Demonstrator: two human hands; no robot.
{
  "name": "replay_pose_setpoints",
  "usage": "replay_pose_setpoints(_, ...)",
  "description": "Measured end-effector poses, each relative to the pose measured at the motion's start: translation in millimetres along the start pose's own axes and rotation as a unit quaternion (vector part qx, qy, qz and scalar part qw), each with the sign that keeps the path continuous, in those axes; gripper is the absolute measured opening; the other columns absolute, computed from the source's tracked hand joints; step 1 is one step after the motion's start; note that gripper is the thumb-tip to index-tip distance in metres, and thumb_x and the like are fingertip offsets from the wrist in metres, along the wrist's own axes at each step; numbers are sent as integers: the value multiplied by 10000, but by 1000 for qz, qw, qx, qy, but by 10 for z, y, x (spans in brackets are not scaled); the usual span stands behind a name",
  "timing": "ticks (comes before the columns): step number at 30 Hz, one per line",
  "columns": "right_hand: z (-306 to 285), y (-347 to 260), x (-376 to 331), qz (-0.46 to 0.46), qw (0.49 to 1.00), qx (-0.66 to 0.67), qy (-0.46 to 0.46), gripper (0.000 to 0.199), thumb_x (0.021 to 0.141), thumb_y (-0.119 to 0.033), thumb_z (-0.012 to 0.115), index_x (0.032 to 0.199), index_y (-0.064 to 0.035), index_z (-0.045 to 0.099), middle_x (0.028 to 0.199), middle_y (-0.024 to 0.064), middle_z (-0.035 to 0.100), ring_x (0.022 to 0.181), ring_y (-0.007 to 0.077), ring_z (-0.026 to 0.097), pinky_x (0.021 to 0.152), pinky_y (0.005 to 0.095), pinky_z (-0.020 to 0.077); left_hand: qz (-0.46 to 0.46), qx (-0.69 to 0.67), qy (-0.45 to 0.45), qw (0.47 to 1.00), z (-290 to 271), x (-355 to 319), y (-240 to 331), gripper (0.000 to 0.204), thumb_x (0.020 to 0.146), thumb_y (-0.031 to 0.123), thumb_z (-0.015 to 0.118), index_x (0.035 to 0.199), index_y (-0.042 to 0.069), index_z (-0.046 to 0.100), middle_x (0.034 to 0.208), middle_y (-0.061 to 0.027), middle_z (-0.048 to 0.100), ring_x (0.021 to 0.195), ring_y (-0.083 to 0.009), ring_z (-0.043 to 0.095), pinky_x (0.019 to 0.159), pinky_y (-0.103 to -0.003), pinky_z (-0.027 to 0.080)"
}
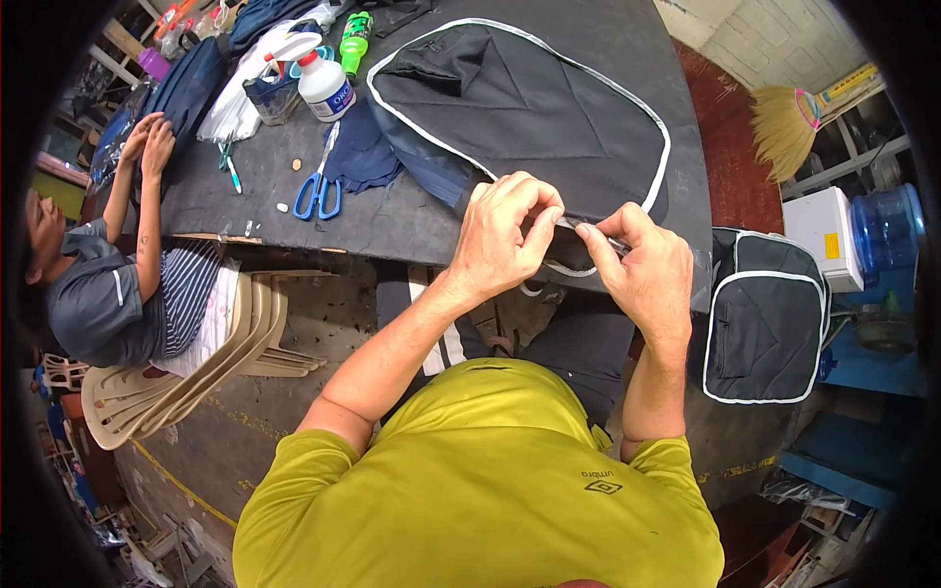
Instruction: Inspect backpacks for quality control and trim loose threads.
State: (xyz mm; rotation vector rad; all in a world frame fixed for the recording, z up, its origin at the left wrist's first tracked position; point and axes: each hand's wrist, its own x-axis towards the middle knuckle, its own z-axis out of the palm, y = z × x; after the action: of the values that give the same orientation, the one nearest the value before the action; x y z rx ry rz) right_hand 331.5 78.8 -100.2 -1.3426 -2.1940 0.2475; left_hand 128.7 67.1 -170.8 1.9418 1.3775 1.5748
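Observation:
A large black fabric bag panel [534, 118] with white piping round its rim lies on the dark table, its near end at the table's front edge. My left hand [505, 235] is closed, thumb and forefinger pinching the panel's near edge. Just to the right, my right hand [642, 269] pinches the same edge, also closed. Between the hands a short stretch of dark edging shows, and a loop of white piping hangs below it. My fingertips partly hide the edge. Dark blue cloth [363, 147] lies beside the panel on the left.
Blue-handled scissors [319, 196], a spray bottle [323, 86] and a green bottle [355, 44] are on the table to the left. A co-worker [118, 284] sits far left on stacked chairs [221, 363]. Another black bag piece [767, 328], a water jug [887, 227] and a broom [787, 127] are right.

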Motion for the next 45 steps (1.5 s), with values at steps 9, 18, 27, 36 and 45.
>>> replay_pose_setpoints(9,-147,61,96,88,973,214,3,233,1008,-153,828,1177,-13,750,798,-57,596,738,39,478,639,227,387,57,19,25,998,-46,-99,8,112,895,95,756,935,84,652,957,-75,659,872,-301,631,792,-422,442)
replay_pose_setpoints(18,291,1104,1661,74,995,-22,66,440,992,-464,794,1049,-35,712,843,159,727,788,306,697,766,425,546,114,154,-2,981,167,-234,-79,382,831,78,836,1199,161,774,1126,-11,679,1067,-248,640,976,-436,441)
replay_pose_setpoints(27,665,1661,2269,134,989,-32,-45,432,941,-486,806,1088,-81,843,1014,160,826,1009,335,798,907,450,587,151,206,-16,967,-49,-108,-214,183,832,123,816,995,205,822,1022,35,717,1045,-221,665,963,-445,438)
replay_pose_setpoints(36,615,1414,1183,266,877,398,-44,209,1032,-306,808,938,-131,743,703,-113,549,556,11,441,520,220,392,44,251,168,952,-908,469,-231,298,859,1,748,1119,136,802,1158,-49,763,1096,-302,672,945,-443,493)
replay_pose_setpoints(45,809,889,280,286,849,444,19,252,1022,-292,819,1023,-42,789,760,-68,625,556,16,460,504,221,371,87,187,-35,978,-30,12,42,274,804,189,900,1052,140,791,995,-6,721,968,-251,664,842,-421,479)
